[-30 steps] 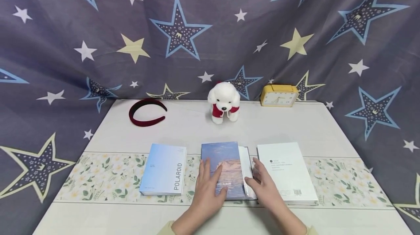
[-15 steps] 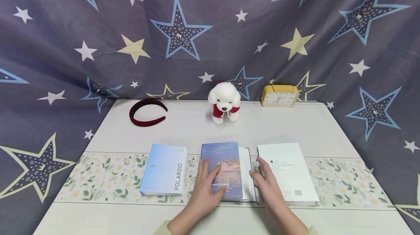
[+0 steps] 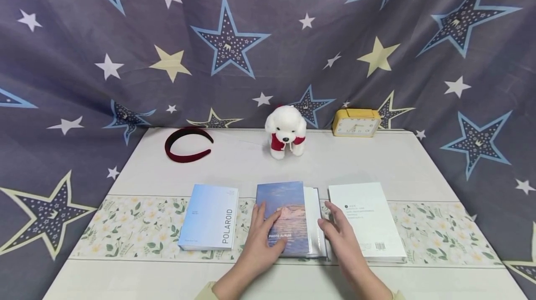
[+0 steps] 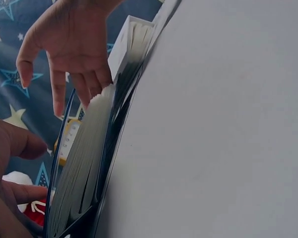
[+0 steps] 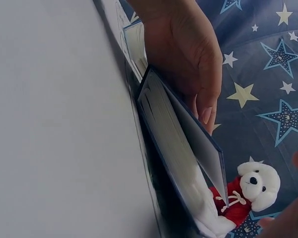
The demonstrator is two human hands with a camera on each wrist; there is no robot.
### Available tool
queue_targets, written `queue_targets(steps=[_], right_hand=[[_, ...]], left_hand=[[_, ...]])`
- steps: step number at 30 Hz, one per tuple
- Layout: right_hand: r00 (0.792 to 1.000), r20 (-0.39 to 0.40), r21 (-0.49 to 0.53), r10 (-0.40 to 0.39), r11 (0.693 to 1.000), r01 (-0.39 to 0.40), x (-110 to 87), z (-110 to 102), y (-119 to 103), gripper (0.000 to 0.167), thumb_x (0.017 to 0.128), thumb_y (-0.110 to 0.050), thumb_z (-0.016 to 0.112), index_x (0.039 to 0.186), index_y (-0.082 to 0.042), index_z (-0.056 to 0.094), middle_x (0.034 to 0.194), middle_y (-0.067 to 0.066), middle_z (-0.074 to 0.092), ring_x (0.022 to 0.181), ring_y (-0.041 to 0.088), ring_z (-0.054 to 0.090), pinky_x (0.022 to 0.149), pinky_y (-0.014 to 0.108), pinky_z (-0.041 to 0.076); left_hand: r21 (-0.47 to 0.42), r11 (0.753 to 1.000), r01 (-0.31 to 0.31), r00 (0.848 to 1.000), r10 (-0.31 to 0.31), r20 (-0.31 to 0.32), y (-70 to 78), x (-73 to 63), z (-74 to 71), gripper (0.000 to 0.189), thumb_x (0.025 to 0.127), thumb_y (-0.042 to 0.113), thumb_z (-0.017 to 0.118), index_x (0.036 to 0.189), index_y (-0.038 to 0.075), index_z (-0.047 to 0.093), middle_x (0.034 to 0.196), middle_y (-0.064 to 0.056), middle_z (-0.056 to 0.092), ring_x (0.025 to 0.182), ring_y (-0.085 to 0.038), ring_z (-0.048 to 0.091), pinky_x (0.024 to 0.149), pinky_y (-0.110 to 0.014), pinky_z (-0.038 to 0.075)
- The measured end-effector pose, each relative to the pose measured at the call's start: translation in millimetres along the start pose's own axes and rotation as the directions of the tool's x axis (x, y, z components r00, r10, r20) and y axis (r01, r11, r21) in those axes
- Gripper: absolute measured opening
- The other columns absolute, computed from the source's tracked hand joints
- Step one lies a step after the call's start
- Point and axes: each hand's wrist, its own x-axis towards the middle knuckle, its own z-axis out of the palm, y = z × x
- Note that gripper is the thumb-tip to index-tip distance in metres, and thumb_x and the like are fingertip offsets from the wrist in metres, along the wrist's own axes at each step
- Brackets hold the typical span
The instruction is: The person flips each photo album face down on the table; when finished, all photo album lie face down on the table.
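My left hand rests on the front cover of a blue photo album with a sea picture. Its fingers are spread and relaxed on the cover's left half. The cover stands lifted off the pages, and a strip of white pages shows past its right edge. At that right side is my right hand, fingertips close to the page edge and nothing gripped. In the right wrist view, the raised cover slants away from the page block, under my left hand.
A light blue POLAROID album lies to the left, a white book to the right. Farther back are a dark red headband, a white plush dog in red and a yellow clock. A star-patterned curtain hangs behind.
My right hand has shifted slightly right, off the cover's edge. The cover's edge has moved a little left, showing more of the pages. My left hand has stayed on the cover, sliding slightly left.
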Motion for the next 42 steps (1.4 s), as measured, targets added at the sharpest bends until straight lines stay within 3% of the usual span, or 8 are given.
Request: queue_targets(steps=[6, 13, 20, 24, 30, 36, 42], right_hand=[[1.000, -0.010, 0.050, -0.029, 0.998, 0.029, -2.3, 0, -1, 0.060, 0.100, -0.021, 0.052, 0.151, -0.003, 0.026, 0.159, 0.023, 0.014, 0.142, 0.046, 0.021, 0.114, 0.055, 0.022], [0.999, -0.038, 0.119, -0.034, 0.992, 0.038, -3.3, 2, -6, 0.064, 0.101, -0.022, 0.052, 0.152, 0.000, 0.021, 0.157, 0.021, 0.021, 0.141, 0.038, 0.030, 0.109, 0.042, 0.034], [0.996, 0.076, 0.171, -0.041, 0.985, 0.027, -5.5, 11, -9, 0.071, 0.100, -0.018, 0.050, 0.154, 0.003, 0.008, 0.158, 0.025, 0.016, 0.145, 0.039, 0.017, 0.114, 0.045, 0.021], [0.990, 0.127, 0.221, -0.058, 0.975, 0.029, -8.0, 13, -10, 0.069, 0.102, -0.022, 0.050, 0.155, -0.001, 0.010, 0.158, 0.022, 0.018, 0.146, 0.035, 0.018, 0.112, 0.042, 0.025], [0.969, 0.211, 0.276, -0.128, 0.959, 0.067, -8.5, 17, -9, 0.052, 0.106, -0.026, 0.035, 0.153, -0.010, 0.021, 0.158, 0.019, 0.020, 0.143, 0.040, 0.024, 0.102, 0.052, 0.041], [0.935, 0.293, 0.309, -0.200, 0.945, 0.106, -5.4, 17, -7, 0.049, 0.108, -0.029, 0.020, 0.154, -0.013, 0.023, 0.160, 0.015, 0.018, 0.142, 0.039, 0.023, 0.106, 0.064, 0.028], [0.900, 0.363, 0.204, -0.239, 0.963, 0.173, -4.6, 16, -8, 0.050, 0.108, -0.030, 0.013, 0.155, -0.022, 0.024, 0.160, 0.008, 0.020, 0.144, 0.035, 0.022, 0.109, 0.051, 0.030]], left_hand=[[0.006, 1.000, 0.014, 1.000, -0.013, -0.011, 1.7, 1.0, -3.2, 0.065, 0.083, 0.022, 0.069, 0.142, 0.005, 0.048, 0.159, -0.022, 0.016, 0.147, -0.041, 0.002, 0.111, -0.067, 0.010], [-0.032, 0.999, 0.044, 0.999, -0.044, 0.004, 6.2, 2.1, -3.5, 0.074, 0.085, 0.038, 0.070, 0.147, 0.010, 0.042, 0.157, -0.031, 0.013, 0.145, -0.047, 0.003, 0.108, -0.072, 0.004], [-0.063, 0.996, 0.069, 0.997, -0.068, 0.025, 13.9, 2.5, -3.7, 0.082, 0.086, 0.049, 0.068, 0.151, 0.011, 0.036, 0.155, -0.033, 0.016, 0.142, -0.053, 0.007, 0.105, -0.075, 0.005], [-0.056, 0.996, 0.076, 0.996, -0.073, 0.049, 20.2, 3.9, -5.3, 0.086, 0.085, 0.055, 0.066, 0.153, 0.011, 0.033, 0.156, -0.031, 0.017, 0.142, -0.054, 0.005, 0.104, -0.076, 0.005], [-0.111, 0.990, 0.082, 0.992, -0.071, 0.100, 31.3, 4.8, -8.9, 0.089, 0.085, 0.055, 0.066, 0.155, 0.015, 0.028, 0.157, -0.029, 0.012, 0.142, -0.053, 0.002, 0.104, -0.076, 0.004], [-0.205, 0.976, 0.073, 0.987, -0.041, 0.158, 40.5, 4.1, -13.5, 0.090, 0.086, 0.052, 0.067, 0.157, 0.020, 0.021, 0.158, -0.030, 0.006, 0.143, -0.051, 0.005, 0.103, -0.076, 0.013], [-0.271, 0.961, 0.063, 0.974, 0.000, 0.226, 47.4, 3.6, -19.1, 0.102, 0.084, 0.049, 0.071, 0.158, 0.023, 0.007, 0.159, -0.026, -0.002, 0.144, -0.046, 0.006, 0.107, -0.069, 0.020]])
